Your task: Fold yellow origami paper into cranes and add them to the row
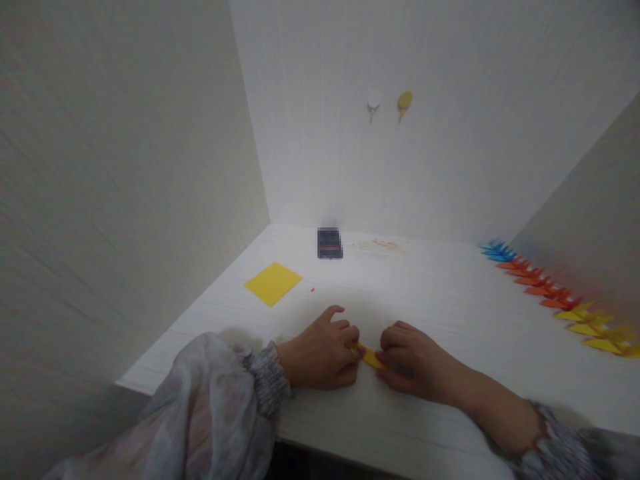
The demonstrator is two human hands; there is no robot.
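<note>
A narrow folded piece of yellow paper (371, 358) spans the gap between my two hands, low over the white tabletop. My left hand (327, 350) is closed on its left end, with the index finger sticking out and bent. The fingers of my right hand (413, 360) pinch the other end. Most of the folded paper is hidden by my fingers, so its full shape does not show. Beyond my left hand lies a flat square sheet of yellow paper (273, 284).
A row of folded paper cranes in blue (499, 252), orange (537, 282) and yellow (600, 329) runs along the right wall. At the back sits a small dark blurred object (329, 243). Two hooks, white (373, 101) and yellow (405, 101), hang on the back wall.
</note>
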